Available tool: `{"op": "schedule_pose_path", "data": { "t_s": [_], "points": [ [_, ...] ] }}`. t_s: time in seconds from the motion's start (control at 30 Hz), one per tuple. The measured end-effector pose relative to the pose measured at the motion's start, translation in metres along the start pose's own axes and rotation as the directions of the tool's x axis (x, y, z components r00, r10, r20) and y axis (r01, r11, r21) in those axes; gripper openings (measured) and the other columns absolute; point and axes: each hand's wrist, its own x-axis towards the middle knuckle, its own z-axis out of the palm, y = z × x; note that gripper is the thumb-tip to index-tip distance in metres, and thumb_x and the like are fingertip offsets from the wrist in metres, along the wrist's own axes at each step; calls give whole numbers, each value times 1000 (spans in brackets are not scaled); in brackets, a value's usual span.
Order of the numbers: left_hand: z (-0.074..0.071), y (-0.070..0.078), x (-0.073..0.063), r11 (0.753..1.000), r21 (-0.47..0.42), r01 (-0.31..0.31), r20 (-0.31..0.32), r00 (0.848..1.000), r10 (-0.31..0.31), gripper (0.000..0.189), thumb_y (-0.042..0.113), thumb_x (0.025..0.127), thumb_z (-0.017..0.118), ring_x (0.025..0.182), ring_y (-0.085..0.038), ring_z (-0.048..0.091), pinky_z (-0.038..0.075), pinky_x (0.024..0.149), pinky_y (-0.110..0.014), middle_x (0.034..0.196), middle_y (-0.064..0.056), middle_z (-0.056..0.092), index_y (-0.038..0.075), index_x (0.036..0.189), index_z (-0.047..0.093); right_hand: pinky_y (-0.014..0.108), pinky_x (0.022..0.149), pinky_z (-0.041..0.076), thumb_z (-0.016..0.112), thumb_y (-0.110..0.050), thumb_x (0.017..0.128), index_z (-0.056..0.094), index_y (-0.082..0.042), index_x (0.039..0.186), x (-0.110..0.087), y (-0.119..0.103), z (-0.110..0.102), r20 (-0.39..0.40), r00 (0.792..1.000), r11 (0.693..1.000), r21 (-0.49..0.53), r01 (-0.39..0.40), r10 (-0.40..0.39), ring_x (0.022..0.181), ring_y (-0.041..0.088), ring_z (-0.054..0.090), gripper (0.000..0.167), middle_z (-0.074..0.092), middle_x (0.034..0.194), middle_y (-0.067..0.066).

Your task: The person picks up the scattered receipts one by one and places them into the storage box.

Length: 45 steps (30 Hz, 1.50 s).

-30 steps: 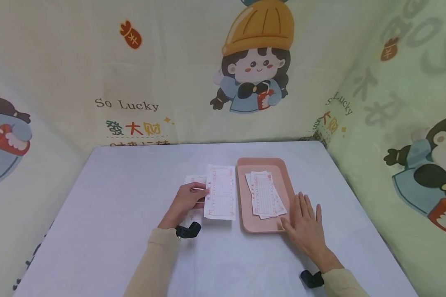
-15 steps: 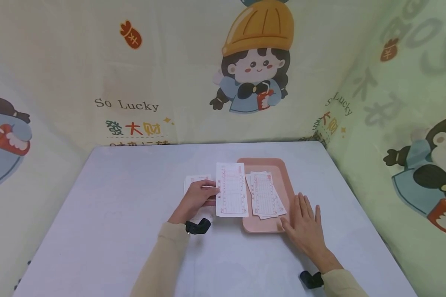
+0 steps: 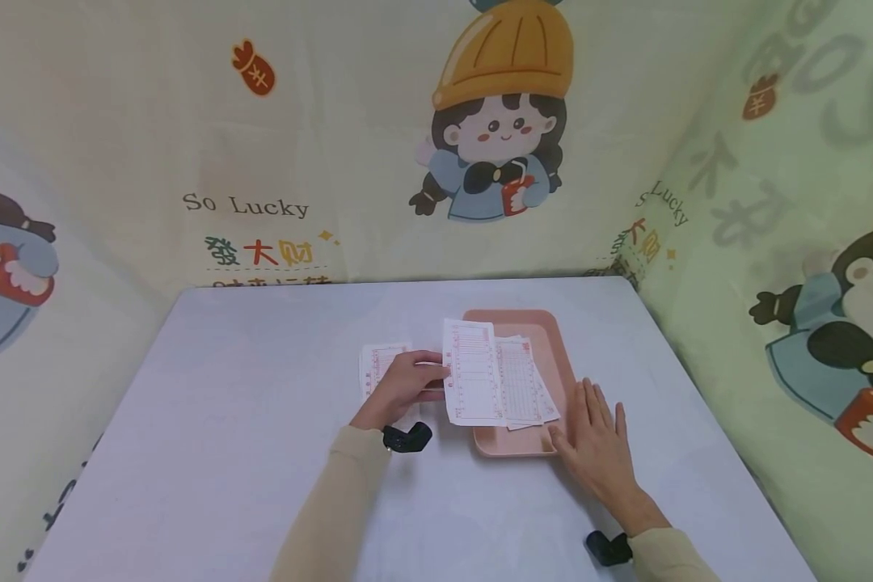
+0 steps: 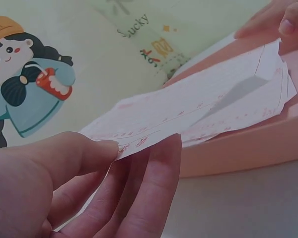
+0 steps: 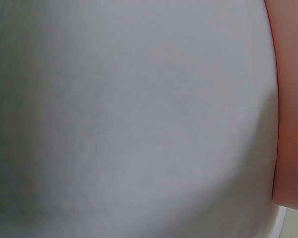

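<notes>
In the head view my left hand (image 3: pixel 404 383) pinches a white slip of paper (image 3: pixel 471 376) printed with red lines, by its left edge. This slip hangs over the left part of a pink tray (image 3: pixel 496 443), covering some of the printed slips (image 3: pixel 522 373) lying in the tray. The left wrist view shows the thumb on top of the held slip (image 4: pixel 184 101) and the fingers below. My right hand (image 3: pixel 600 443) lies at the tray's right edge, fingers straight. Behind my left hand, more printed slips (image 3: pixel 381 361) lie on the table, partly hidden.
The table (image 3: pixel 247 420) has a white cover. A cloth backdrop (image 3: pixel 364 145) with cartoon figures stands along its back and sides. The right wrist view holds mainly the white table surface (image 5: pixel 149 109) and the tray's outer wall (image 5: pixel 294 104).
My left hand has carried the held slip to the right, from beside the tray to above its left part. The right hand and the tray have stayed in place.
</notes>
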Motion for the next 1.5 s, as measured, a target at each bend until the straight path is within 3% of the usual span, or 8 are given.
{"op": "schedule_pose_path", "data": {
  "t_s": [0.33, 0.57, 0.83, 0.97, 1.17, 1.33, 1.5],
  "points": [
    [21, 4, 7, 999, -32, -14, 32, 999, 15, 35, 10, 93, 65, 84, -21, 74, 60, 84, -39, 110, -16, 72, -1, 126, 59, 68, 116, 11, 61, -45, 90, 23, 6, 153, -1, -1, 0, 1, 1000, 1000, 21, -12, 12, 148, 43, 20, 89, 24, 160, 27],
    [34, 7, 12, 1000, 24, -3, 18, 1000, 2, 34, 12, 92, 66, 84, -18, 72, 61, 79, -34, 106, -15, 73, 0, 124, 61, 68, 116, 12, 61, -45, 90, 23, 6, 153, -1, -2, 0, 0, 1000, 999, 28, -16, 16, 147, 44, 21, 89, 25, 160, 26],
    [47, 6, 17, 999, 33, -23, 9, 1000, 23, 32, 8, 91, 66, 82, -18, 73, 60, 83, -40, 104, -17, 73, -3, 121, 62, 68, 116, 12, 60, -45, 91, 23, 5, 153, -1, -2, -1, 8, 1000, 1000, 25, -17, 17, 147, 44, 22, 88, 25, 160, 26],
    [53, 8, 17, 998, 50, -40, 8, 999, 39, 30, 8, 91, 66, 78, -17, 72, 61, 78, -37, 102, -16, 72, -3, 119, 63, 68, 116, 12, 59, -45, 91, 23, 6, 153, -1, -2, -1, 4, 1000, 1000, 25, -9, 9, 147, 44, 22, 88, 25, 159, 27],
    [54, 11, 13, 997, 73, -18, 23, 1000, 16, 27, 10, 93, 66, 76, -23, 74, 61, 77, -37, 100, -17, 70, -3, 117, 63, 69, 115, 13, 59, -45, 91, 24, 7, 152, -1, -2, -2, -2, 1000, 1000, 25, 1, -1, 147, 44, 23, 87, 26, 159, 28],
    [51, 15, 7, 993, 118, -13, 43, 999, 8, 32, 14, 93, 65, 89, -34, 74, 60, 82, -38, 104, -22, 71, -1, 121, 61, 69, 116, 12, 58, -45, 92, 23, 7, 153, -1, -3, -4, 8, 1000, 1000, 23, -3, 3, 147, 44, 22, 87, 26, 159, 28],
    [48, 21, 2, 986, 166, 2, 86, 996, -17, 42, 19, 95, 64, 98, -34, 72, 59, 85, -37, 114, -20, 69, -1, 131, 56, 68, 116, 12, 57, -45, 93, 21, 7, 153, -1, -6, -6, 22, 1000, 999, 35, -14, 14, 147, 45, 22, 87, 25, 159, 28]
  ]
}}
